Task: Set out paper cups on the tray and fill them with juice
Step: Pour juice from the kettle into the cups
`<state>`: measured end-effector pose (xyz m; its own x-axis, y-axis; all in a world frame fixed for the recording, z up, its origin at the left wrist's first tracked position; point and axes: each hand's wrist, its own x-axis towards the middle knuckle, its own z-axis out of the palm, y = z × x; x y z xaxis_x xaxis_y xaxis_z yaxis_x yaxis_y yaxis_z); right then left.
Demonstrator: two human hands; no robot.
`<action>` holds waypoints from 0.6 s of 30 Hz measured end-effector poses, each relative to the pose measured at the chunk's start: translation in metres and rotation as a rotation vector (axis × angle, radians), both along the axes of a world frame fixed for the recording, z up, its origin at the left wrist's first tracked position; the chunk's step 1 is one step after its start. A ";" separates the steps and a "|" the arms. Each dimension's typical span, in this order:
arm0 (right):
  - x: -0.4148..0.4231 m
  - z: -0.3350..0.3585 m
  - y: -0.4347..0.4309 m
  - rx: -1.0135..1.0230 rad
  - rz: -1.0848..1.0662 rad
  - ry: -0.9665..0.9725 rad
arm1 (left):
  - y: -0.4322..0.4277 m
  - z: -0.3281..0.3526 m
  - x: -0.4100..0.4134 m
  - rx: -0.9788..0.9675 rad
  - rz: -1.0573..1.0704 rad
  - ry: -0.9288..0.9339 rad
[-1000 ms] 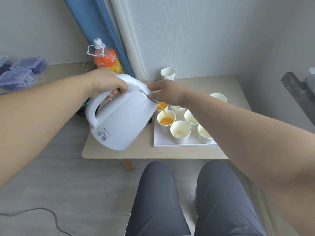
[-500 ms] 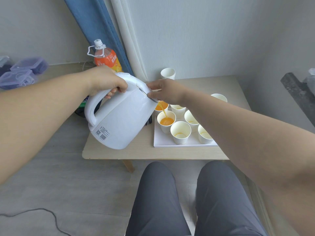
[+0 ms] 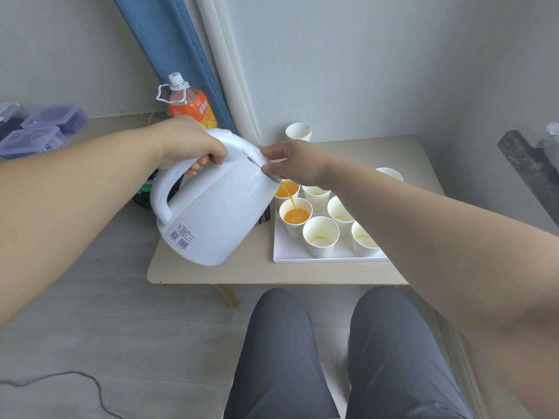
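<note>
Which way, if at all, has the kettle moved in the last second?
No. The kettle keeps its spout above the same cup on the tray, base unchanged against the table edge.

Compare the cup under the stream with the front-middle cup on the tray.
The cup under the stream holds a deep pool of orange juice; the front-middle cup has only a thin trace at its bottom. The first stands nearer the kettle spout, the second nearer the front edge of the tray. Both are white and upright on it.
</note>
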<state>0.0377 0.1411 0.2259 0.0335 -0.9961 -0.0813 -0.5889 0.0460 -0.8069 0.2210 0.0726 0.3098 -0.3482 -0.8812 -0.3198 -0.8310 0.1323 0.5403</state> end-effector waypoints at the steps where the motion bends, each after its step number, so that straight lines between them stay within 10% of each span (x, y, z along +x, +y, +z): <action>1: 0.000 0.001 0.001 -0.004 0.003 -0.004 | 0.000 0.000 0.000 -0.003 -0.001 0.000; 18: 0.000 0.005 0.003 -0.007 -0.011 -0.016 | 0.006 0.007 -0.004 -0.014 -0.004 -0.044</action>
<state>0.0375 0.1445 0.2312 0.0237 -0.9970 -0.0739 -0.5754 0.0469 -0.8166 0.2172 0.0788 0.3168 -0.3376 -0.8842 -0.3228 -0.8534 0.1428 0.5014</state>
